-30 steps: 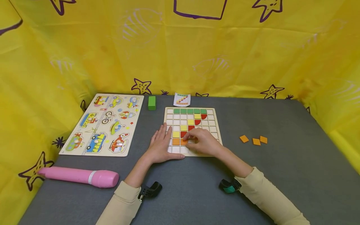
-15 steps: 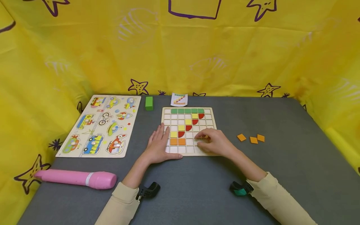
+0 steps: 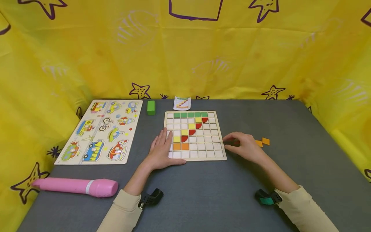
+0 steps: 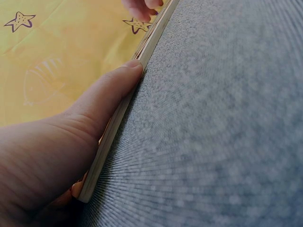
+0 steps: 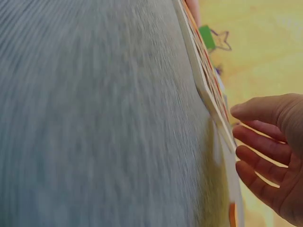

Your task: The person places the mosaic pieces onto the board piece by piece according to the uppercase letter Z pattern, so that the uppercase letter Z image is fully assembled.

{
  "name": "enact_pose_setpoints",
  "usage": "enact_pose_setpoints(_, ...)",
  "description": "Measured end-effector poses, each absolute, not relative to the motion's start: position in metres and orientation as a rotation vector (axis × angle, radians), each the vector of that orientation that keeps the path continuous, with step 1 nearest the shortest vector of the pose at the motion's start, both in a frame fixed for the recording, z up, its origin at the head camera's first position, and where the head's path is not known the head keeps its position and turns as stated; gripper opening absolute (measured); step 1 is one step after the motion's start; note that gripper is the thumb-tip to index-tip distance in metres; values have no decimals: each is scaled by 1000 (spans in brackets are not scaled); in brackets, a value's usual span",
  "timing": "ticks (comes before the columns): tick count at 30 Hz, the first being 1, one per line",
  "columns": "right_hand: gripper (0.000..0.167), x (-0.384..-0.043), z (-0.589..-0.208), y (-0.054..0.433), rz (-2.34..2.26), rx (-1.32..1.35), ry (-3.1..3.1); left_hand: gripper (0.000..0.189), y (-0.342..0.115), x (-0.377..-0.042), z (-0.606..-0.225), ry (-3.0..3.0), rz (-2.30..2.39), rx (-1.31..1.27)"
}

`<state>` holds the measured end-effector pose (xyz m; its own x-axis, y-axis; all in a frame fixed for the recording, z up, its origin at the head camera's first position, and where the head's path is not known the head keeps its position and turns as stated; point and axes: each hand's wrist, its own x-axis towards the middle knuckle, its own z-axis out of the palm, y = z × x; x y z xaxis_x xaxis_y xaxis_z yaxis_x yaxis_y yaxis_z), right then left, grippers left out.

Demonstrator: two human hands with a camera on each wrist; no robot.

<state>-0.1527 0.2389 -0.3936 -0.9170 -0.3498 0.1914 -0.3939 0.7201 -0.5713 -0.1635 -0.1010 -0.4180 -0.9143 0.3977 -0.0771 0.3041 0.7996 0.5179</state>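
Note:
A wooden grid board (image 3: 207, 139) lies on the grey table, with green, yellow, red and orange pieces in its cells. My left hand (image 3: 159, 151) rests on the board's left side, fingers straight and thumb along the front edge; the left wrist view shows that thumb (image 4: 106, 94) pressing on the rim. Just off the board's right edge is my right hand (image 3: 244, 146), its fingers loosely bent with nothing visible between them. Two orange square tiles (image 3: 265, 141) show beyond it; the hand hides part of that spot. Two orange squares (image 3: 181, 146) sit side by side on the board.
A wooden vehicle puzzle (image 3: 95, 130) lies at the left, with a pink microphone-shaped toy (image 3: 75, 187) in front of it. Behind the board are a green block (image 3: 151, 107) and a small pattern card (image 3: 182, 103). Yellow printed cloth (image 3: 185, 48) encloses the table.
My right hand has left the orange square in the lower row and moved right, off the board toward the loose orange tiles. The left hand stays on the board. The view has shifted slightly.

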Motion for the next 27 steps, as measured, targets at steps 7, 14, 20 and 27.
enact_pose_setpoints(7, 24, -148, -393, 264, 888, 577, -2840, 125, -102, -163, -417, 2807, 766, 556)
enact_pose_setpoints(14, 26, -146, -393, 283, 763, 538, -2821, 125, -102, -163, -418, 2809, 763, 559)
enact_pose_setpoints(20, 33, -147, -391, 293, 707, 539, -2837, 125, -102, -163, -418, 2806, 763, 555)
enact_pose_setpoints(27, 30, -149, -393, 297, 695, 528, -2864, 125, -102, -163, -418, 2804, 767, 557)
